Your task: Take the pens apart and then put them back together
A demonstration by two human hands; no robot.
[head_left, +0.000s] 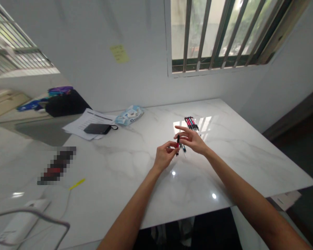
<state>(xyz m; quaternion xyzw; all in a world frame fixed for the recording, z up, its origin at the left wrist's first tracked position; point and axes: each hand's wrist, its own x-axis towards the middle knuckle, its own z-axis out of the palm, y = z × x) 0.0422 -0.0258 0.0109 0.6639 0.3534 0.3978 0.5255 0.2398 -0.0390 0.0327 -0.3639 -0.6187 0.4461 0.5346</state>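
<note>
My left hand (pixel 165 157) pinches a red and black pen (pixel 177 144) between thumb and fingertips, holding it nearly upright above the white marbled table. Close by on the right, my right hand (pixel 193 139) has its fingers stretched out around the pen's dark upper end. Whether those fingertips touch the pen is hard to tell. Behind the held pen, some thin dark and light pen parts (pixel 183 148) show on the tabletop, partly hidden by my hands. Farther back, several pens with dark, red and teal barrels (pixel 191 123) lie side by side in a row.
Left on the table (pixel 114 180) are papers (pixel 79 121), a black phone-like case (pixel 97 128) with a strap, a blue wipes packet (pixel 130 115), a yellow pen-like stick (pixel 77 184) and a white power strip (pixel 23 220). A barred window (pixel 219 34) is in the wall.
</note>
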